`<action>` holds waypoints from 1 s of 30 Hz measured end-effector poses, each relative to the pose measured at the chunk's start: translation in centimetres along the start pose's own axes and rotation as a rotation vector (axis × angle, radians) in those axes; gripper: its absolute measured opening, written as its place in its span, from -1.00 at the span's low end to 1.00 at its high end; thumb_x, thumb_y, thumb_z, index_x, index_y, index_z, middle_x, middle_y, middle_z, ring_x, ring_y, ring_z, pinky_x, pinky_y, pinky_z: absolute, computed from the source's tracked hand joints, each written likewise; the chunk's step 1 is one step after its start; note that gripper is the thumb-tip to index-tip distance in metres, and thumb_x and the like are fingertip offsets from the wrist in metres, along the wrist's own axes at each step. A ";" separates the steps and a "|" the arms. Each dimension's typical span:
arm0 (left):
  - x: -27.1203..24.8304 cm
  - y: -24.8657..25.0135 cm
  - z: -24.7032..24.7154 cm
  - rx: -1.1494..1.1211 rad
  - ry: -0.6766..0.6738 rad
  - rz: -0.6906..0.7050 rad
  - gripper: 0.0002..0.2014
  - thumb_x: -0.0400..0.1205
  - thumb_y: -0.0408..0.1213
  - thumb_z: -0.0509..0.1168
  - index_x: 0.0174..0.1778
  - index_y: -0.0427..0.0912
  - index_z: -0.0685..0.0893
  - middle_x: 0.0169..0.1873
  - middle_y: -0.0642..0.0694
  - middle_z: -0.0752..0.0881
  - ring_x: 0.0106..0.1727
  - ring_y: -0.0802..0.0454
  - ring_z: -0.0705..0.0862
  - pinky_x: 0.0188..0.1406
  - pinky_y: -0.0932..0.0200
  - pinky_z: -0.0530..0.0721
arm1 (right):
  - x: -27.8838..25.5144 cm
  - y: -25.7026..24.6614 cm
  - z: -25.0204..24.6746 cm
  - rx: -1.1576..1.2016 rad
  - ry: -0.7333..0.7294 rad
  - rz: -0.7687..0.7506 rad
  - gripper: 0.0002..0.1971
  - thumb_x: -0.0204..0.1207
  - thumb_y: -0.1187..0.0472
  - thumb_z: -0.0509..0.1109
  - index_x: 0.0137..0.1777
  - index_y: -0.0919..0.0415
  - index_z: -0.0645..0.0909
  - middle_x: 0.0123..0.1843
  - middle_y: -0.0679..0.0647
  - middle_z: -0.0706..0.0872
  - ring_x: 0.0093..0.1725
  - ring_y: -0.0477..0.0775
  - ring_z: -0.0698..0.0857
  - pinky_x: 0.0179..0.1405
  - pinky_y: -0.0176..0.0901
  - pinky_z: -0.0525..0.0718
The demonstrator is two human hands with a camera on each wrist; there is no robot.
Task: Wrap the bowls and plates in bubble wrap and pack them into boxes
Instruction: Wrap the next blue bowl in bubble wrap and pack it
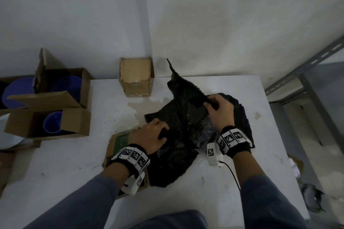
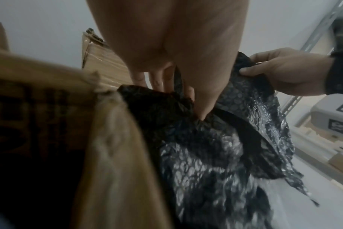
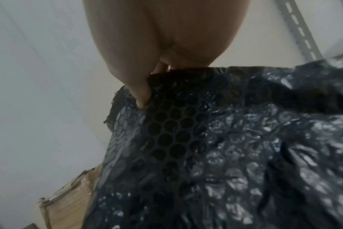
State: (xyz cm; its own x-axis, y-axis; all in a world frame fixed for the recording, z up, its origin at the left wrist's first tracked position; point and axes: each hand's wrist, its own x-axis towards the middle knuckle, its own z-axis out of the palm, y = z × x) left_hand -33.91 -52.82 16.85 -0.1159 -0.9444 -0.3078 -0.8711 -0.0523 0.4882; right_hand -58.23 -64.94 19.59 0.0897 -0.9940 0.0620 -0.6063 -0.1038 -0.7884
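A sheet of black bubble wrap [image 1: 186,122] [image 2: 206,155] [image 3: 225,147] lies crumpled in the middle of the white table [image 1: 186,182]. My left hand [image 1: 158,134] [image 2: 182,93] grips its left part between thumb and fingers, right above an open cardboard box [image 1: 119,141] [image 2: 88,124] at the wrap's left side. My right hand [image 1: 214,104] [image 3: 147,93] pinches a raised fold at the wrap's far right, with the thumb on top. What lies under the wrap is hidden. Blue bowls [image 1: 53,122] sit in open boxes at the left.
A closed cardboard box [image 1: 136,78] stands at the table's back against the wall. Open boxes [image 1: 65,87] with blue dishes crowd the left side. A white plate [image 1: 9,139] shows at the left edge. A metal shelf frame [image 1: 307,83] stands beyond the table's right edge.
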 end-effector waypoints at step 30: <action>-11.8 -3.8 -17.9 0.058 0.270 0.119 -0.52 0.46 0.44 0.22 -0.16 0.10 0.75 -0.31 0.22 0.70 -0.23 0.23 0.65 -0.21 0.07 0.64 | -4.8 -13.9 0.4 -0.366 -0.358 -0.522 -0.65 0.55 -0.26 0.34 -0.19 0.01 0.64 -0.31 0.00 0.71 -0.22 0.10 0.69 -0.21 0.03 0.67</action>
State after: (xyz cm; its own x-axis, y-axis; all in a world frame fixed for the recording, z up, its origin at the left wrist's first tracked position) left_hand -20.63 -47.31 33.25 -0.0945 -0.9953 -0.0187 -0.8858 0.0756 0.4578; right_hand -49.89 -58.72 29.99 0.6538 -0.7470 0.1204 -0.6338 -0.6276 -0.4521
